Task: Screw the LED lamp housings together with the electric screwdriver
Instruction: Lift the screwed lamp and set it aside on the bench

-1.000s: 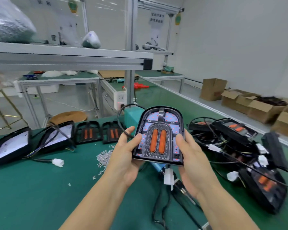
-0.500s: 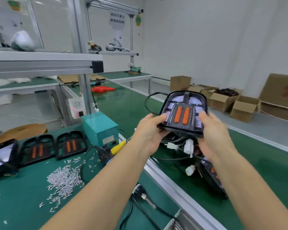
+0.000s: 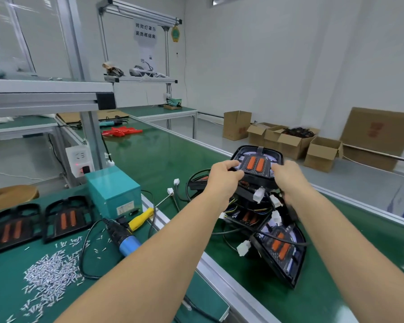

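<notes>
Both hands (image 3: 224, 177) gripping lamp housing (image 3: 257, 163)

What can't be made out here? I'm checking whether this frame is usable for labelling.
- Head view: the underside of the black lamp housing with two orange strips, hidden by the left hand and right hand.
- Lower housings in the black tangled pile, covered by wires.
- Tip of the blue-handled electric screwdriver, too small.
- The wall sign, unreadable.
</notes>
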`<state>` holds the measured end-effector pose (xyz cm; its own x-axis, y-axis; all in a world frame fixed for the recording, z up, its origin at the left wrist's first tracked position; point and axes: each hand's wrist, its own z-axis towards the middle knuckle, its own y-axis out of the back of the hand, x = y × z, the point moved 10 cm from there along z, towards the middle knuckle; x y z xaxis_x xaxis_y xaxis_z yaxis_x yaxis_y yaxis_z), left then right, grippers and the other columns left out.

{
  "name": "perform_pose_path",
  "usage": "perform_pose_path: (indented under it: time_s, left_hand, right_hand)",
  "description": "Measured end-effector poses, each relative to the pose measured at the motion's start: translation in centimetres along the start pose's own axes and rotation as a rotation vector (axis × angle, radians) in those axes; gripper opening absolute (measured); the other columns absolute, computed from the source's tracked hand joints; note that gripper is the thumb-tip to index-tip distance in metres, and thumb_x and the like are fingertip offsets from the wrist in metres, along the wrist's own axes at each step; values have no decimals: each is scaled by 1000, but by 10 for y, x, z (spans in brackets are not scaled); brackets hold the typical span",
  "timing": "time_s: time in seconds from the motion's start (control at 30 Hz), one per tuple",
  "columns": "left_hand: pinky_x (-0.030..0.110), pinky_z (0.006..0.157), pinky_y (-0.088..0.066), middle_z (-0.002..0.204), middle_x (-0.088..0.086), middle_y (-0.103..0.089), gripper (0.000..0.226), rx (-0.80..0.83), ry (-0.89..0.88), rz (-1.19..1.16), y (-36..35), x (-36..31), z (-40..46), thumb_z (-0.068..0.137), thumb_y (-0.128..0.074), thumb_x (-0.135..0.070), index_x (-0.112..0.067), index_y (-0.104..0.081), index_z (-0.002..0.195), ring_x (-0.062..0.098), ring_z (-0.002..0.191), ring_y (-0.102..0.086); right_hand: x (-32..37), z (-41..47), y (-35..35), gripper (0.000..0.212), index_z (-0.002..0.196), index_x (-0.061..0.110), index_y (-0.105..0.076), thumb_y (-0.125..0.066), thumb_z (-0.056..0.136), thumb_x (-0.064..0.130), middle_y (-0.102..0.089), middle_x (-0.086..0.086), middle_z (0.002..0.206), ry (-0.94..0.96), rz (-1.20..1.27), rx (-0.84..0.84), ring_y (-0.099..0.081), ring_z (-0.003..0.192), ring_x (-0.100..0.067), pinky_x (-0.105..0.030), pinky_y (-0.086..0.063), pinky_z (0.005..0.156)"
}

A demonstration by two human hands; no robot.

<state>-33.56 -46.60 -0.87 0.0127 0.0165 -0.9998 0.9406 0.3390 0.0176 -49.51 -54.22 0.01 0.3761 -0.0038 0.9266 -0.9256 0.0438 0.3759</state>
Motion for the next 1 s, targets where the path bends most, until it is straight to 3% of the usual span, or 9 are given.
perform_pose_path:
  time_s: [0.1, 0.17, 0.33, 0.4, 0.47, 0.57, 0.67, 0.83, 1.0]
  left_hand:
    - [29, 87, -45, 130, 9, -56, 42, 6, -57, 106, -6, -3, 4, 94, -54, -6, -14, -51, 135, 21, 103, -57]
    - [21, 66, -45, 119, 7, -59, 42, 2, -101, 173, -9, -5, 6, 95, -52, -7, -18, -51, 135, 12, 76, -55]
    - [17, 47, -37, 128, 6, -56, 42, -18, -144, 383, -4, -5, 8, 98, -46, -10, -24, -47, 137, 9, 58, -46]
    - [20, 59, -41, 141, 4, -47, 46, 15, -141, 428, -5, -3, 6, 99, -44, -11, -25, -40, 142, 13, 70, -53]
    - [25, 80, -42, 152, 0, -34, 53, 74, -152, 466, -9, -3, 3, 98, -46, -12, -25, -30, 148, 20, 106, -55]
    - [38, 109, -32, 156, -3, -24, 65, 128, -155, 536, -12, -3, 0, 95, -52, -13, -27, -20, 150, 24, 138, -32]
    - [46, 113, -27, 159, -4, -17, 70, 134, -140, 606, -8, 0, -1, 95, -53, -14, -26, -15, 152, 25, 142, -25]
    - [47, 112, -29, 158, -3, -18, 70, 130, -97, 603, 3, 7, -3, 94, -53, -12, -26, -15, 151, 26, 141, -28]
    - [46, 111, -30, 158, -2, -21, 69, 104, -80, 593, 18, 4, -8, 95, -52, -14, -27, -16, 151, 25, 140, -29]
  right_hand:
    - [1, 4, 3, 19, 88, 0, -52, -38, 100, 7, -53, -21, 100, 61, -270, 7, -46, 71, -24, -31, -33, 65]
    - [3, 5, 1, 29, 71, 5, -44, -38, 99, 5, -46, -17, 94, 104, -472, 43, -43, 74, -26, -30, -33, 68]
    - [6, 10, 2, 22, 99, -2, -58, -41, 101, 13, -52, -16, 95, 156, -757, 91, -48, 84, -29, -30, -37, 69]
    - [9, 11, 4, 21, 95, 3, -58, -43, 100, 18, -54, -14, 94, 179, -848, 65, -50, 83, -29, -31, -37, 67]
    - [12, 13, 7, 23, 91, 6, -58, -44, 99, 23, -58, -10, 89, 189, -906, 41, -53, 81, -28, -30, -38, 63]
    - [14, 17, 10, 29, 97, 7, -62, -43, 99, 29, -61, -12, 99, 195, -953, 27, -55, 88, -29, -30, -41, 69]
    - [19, 16, 7, 32, 96, 5, -60, -38, 101, 27, -58, -16, 108, 247, -970, 18, -53, 98, -32, -33, -40, 75]
    - [20, 11, -8, 29, 85, 10, -53, -31, 103, 17, -53, -6, 85, 282, -1026, 70, -50, 88, -28, -40, -41, 86]
    - [38, -1, -10, 35, 81, 13, -56, -28, 102, 18, -57, -1, 81, 318, -1077, -10, -51, 88, -27, -60, -15, 114]
